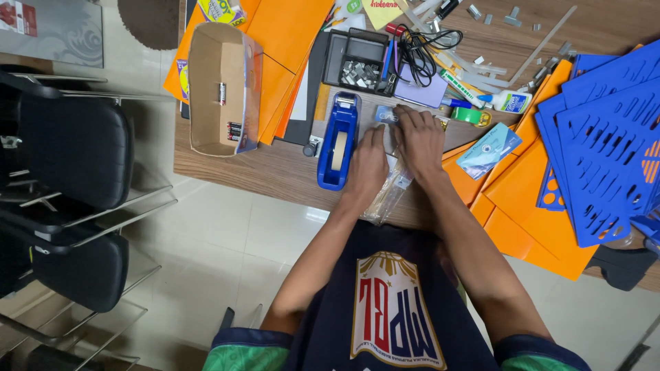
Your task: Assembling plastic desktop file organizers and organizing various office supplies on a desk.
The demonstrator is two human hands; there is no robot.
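At the near edge of the tabletop (275,175), a small card in a clear sleeve (387,117) lies under your fingers, just right of the blue tape dispenser (339,141). Your left hand (367,165) and right hand (419,141) both press flat on it, fingers together. It seems you are smoothing the sleeve; no tape strip is visible. Your hands hide most of the card, and the orange sheets (529,206) are cut off.
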